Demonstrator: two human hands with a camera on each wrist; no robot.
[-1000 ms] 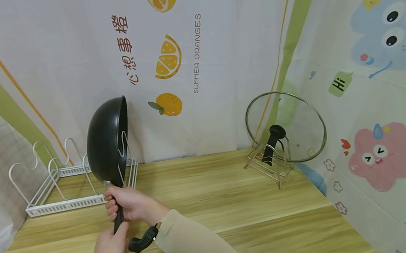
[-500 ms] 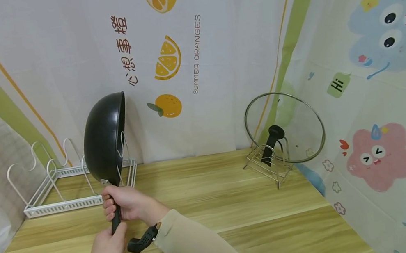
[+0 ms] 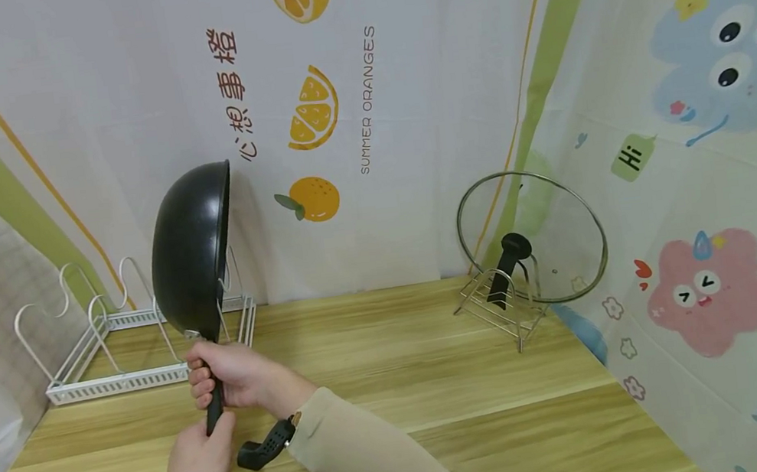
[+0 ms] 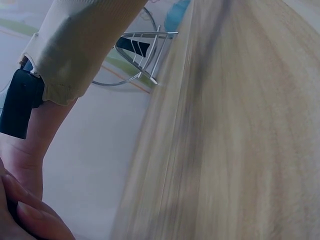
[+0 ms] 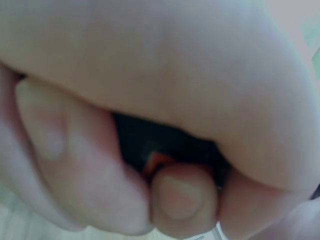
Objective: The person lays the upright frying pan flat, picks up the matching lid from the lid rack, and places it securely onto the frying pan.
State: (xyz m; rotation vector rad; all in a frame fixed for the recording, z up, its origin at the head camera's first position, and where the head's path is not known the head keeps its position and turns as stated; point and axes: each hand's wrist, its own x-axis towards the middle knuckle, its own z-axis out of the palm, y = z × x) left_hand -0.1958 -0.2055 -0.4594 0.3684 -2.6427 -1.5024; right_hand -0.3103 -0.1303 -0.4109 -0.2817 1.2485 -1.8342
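A black wok [image 3: 187, 248] stands on edge in the head view, its bowl tilted with the hollow facing right. My right hand [image 3: 236, 370] grips the handle [image 3: 214, 416] close below the bowl; in the right wrist view its fingers [image 5: 185, 195] curl around the dark handle. Lower down, my left hand [image 3: 198, 463] holds the handle's end, thumb along it. The bowl overlaps the right part of a white wire pan rack [image 3: 124, 383], whose rear bars it partly hides. In the left wrist view, curled fingertips [image 4: 37, 220] show at the lower left corner.
On the right, a glass lid [image 3: 559, 236] with a black knob handle leans in a small wire stand [image 3: 517, 321]. A black wrist mount [image 3: 267, 445] juts from the right sleeve over the wooden table [image 3: 394, 388]. Printed curtains [image 3: 412, 225] hang behind and to the right.
The wok has risen slightly and shifted a little left, both hands moving with it. The lid and the rack stay where they were.
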